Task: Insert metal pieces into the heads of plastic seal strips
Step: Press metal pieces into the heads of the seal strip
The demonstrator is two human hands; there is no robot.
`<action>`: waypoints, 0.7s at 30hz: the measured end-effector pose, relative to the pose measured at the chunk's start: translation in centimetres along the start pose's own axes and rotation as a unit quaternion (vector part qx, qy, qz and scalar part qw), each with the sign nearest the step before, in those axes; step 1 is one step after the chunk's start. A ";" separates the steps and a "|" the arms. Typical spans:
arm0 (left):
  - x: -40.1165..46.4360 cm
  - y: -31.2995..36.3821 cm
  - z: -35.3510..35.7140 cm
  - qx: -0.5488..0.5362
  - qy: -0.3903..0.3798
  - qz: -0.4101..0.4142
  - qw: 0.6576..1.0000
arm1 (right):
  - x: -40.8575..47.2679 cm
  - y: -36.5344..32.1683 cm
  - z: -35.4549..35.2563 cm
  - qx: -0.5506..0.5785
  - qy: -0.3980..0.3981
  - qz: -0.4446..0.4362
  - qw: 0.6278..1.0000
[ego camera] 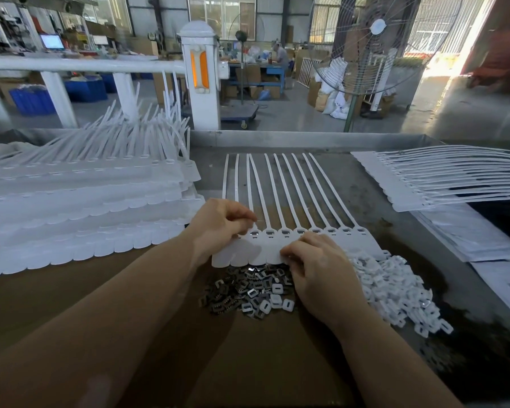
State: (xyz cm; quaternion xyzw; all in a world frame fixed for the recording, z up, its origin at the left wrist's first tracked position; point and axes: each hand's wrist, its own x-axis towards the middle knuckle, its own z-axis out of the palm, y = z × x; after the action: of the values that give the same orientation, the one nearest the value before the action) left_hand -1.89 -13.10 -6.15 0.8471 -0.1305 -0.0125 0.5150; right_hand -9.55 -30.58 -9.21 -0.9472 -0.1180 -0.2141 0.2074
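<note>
**Both hands on a joined row of white seal strips**

A flat row of white plastic seal strips (292,201), joined side by side at their tag ends, lies in the middle of the grey metal surface (362,198), its long thin tails fanning away from the person. The slotted heads sit in a line just past the hands, and several show a dark metal insert in the slot.

The left hand (218,228) rests on the left end of the row, its grip pressed together: thumb and fingertips curl and pinch at the head of one of the leftmost strips. What lies between the fingertips is too small to tell. The right hand (315,269) lies over the near edge of the tags toward the right, fingers curled down onto the plastic and holding it against the surface.

Just below the row, touching its near edge, is a loose heap of small dark grey metal pieces (242,293). A heap of small white plastic caps (395,293) spreads to the right of it, and a few caps lie mixed among the metal.

A tall pile of stacked white strip rows (80,201) fills the left side of the surface. A thinner stack of white strip rows (436,178) lies on the right, above some printed paper sheets (468,231).
</note>
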 end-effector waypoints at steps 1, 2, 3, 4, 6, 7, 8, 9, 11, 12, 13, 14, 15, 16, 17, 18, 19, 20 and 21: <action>0.1 0.0 0.1 -0.028 -0.004 -0.010 1.000 | 0.0 0.0 0.0 0.001 0.000 0.000 1.000; 0.2 0.0 0.2 -0.061 -0.009 -0.021 0.998 | 0.0 0.0 0.0 0.001 0.001 0.000 1.000; 0.3 0.1 0.3 -0.100 -0.014 -0.034 0.994 | 0.0 0.0 -0.1 0.002 0.002 0.001 1.000; 0.3 0.1 0.4 -0.142 -0.019 -0.048 0.988 | 0.0 0.1 -0.1 0.004 0.004 0.001 1.000; 0.2 0.0 0.4 -0.227 -0.026 -0.074 0.971 | 0.0 0.1 -0.1 0.005 0.004 0.001 1.000; 0.2 -0.1 0.4 -0.260 -0.029 -0.084 0.961 | 0.0 0.1 -0.1 0.004 0.004 0.001 1.000; 0.1 -0.1 0.3 -0.287 -0.031 -0.094 0.953 | 0.0 0.1 -0.1 0.004 0.002 0.001 1.000; 0.1 -0.1 0.2 -0.309 -0.033 -0.102 0.945 | -0.1 0.1 -0.1 0.003 0.001 0.001 1.000; 0.0 -0.2 0.1 -0.341 -0.038 -0.114 0.932 | -0.1 0.1 -0.1 0.004 0.001 0.002 1.000; 0.0 -0.2 0.0 -0.347 -0.039 -0.117 0.930 | -0.1 0.1 -0.1 0.005 0.002 0.002 1.000; 0.0 -0.2 0.0 -0.349 -0.039 -0.120 0.929 | -0.1 0.1 -0.1 0.006 0.003 0.002 1.000; 0.0 -0.2 0.0 -0.347 -0.035 -0.121 0.930 | -0.1 0.1 -0.1 0.005 0.003 0.002 1.000; 0.0 -0.3 0.0 -0.338 -0.027 -0.122 0.933 | -0.1 0.1 -0.1 0.005 0.003 0.002 1.000; 0.1 -0.3 0.0 -0.320 -0.017 -0.119 0.940 | -0.1 0.1 -0.1 0.006 0.003 0.002 1.000; 0.1 -0.3 0.1 -0.286 -0.007 -0.112 0.952 | -0.1 0.0 -0.1 0.005 0.003 0.002 1.000; 0.2 -0.3 0.1 -0.233 0.002 -0.101 0.967 | -0.1 0.0 -0.1 0.003 0.002 0.002 1.000; 0.3 -0.3 0.2 -0.168 0.012 -0.089 0.982 | -0.1 0.0 -0.1 0.001 0.001 0.002 1.000; 0.5 -0.2 0.2 -0.106 0.020 -0.074 0.991 | -0.1 0.0 -0.1 0.001 0.002 0.001 1.000; 0.6 -0.2 0.3 -0.058 0.026 -0.059 0.996 | -0.1 0.0 -0.1 0.002 0.004 0.000 1.000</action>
State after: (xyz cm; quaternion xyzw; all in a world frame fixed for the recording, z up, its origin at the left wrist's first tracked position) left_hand -1.29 -13.38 -6.36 0.8220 -0.0658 -0.0288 0.5649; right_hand -9.69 -30.64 -9.15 -0.9461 -0.1176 -0.2173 0.2093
